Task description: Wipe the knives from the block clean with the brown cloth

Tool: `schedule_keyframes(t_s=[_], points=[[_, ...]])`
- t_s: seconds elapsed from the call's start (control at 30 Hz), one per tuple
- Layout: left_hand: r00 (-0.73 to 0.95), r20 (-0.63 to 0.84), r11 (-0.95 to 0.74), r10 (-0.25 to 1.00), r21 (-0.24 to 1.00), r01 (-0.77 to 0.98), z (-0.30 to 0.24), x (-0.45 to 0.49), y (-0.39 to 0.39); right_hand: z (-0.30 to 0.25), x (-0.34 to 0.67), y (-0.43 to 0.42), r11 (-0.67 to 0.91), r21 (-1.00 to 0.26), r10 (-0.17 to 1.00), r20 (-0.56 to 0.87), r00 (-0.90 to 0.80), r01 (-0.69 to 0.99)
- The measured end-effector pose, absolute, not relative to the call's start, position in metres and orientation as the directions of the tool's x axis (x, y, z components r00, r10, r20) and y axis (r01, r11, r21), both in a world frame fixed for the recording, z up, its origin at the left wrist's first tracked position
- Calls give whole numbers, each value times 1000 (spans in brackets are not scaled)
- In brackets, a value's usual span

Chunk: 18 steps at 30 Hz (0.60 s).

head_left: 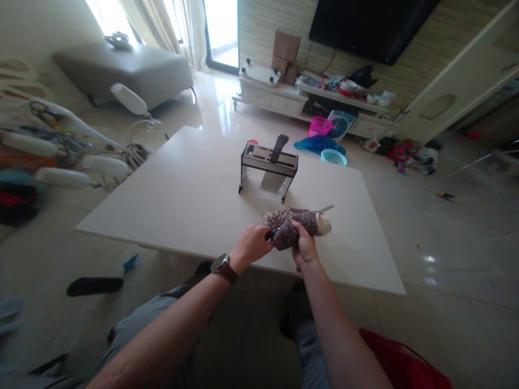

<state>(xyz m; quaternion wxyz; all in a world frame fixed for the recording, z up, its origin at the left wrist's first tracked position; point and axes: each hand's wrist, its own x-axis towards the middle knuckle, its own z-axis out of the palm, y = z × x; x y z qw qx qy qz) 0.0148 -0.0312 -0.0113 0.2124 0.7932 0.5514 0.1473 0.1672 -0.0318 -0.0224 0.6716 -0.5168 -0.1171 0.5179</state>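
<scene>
Gripping is shown by both hands near the white table's [174, 200] near edge, 12 o'clock being the far side. A dark, mottled, fuzzy bundle [302, 220] with a cream end pointing to 3 o'clock is held over the tabletop, right of table centre; whether the tabletop is touched cannot be told. At its 8 o'clock, a black handle [268, 235] is clasped by the left hand [253, 244], fingers curled and pressed together; the fingertips are partly hidden. At its 5 o'clock, the bundle is squeezed by the right hand [305, 249], thumb laid on top; the fingers beneath are mostly hidden, their spacing not readable. A thin grey strip [326, 208] juts out at 2 o'clock; any join to the handle is covered. A watch [220, 262] with a brown strap is worn on the left wrist.

At the bundle's 11 o'clock, apart from it, a slotted rack [259, 153] is stood upright on small dark feet, with a dark upright handle [279, 147] slotted into its top. On the floor past the table, a light-blue basket [333, 158] and a pink basket [319, 127] are seen toward 1 o'clock. A red bag-like item [401, 361] is placed at 4 o'clock, on the floor.
</scene>
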Motion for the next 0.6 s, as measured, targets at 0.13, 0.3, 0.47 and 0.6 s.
schedule_keyframes(t_s=[0.13,0.3,0.47,0.6], points=[[345,11,-304,938,500,811,-10,12,-30,-20,169,-31,-22,-819,808,-352,472,-573],[359,-6,-319,933,444,837,-6,1,-23,-18,191,-24,49,-819,777,-328,538,-571],[372,-3,-341,928,395,853,-1,-12,-15,-18,226,-18,104,-795,712,-360,603,-597],[391,-14,-356,920,384,852,2,-16,-14,-19,244,-18,158,-791,682,-345,645,-591]])
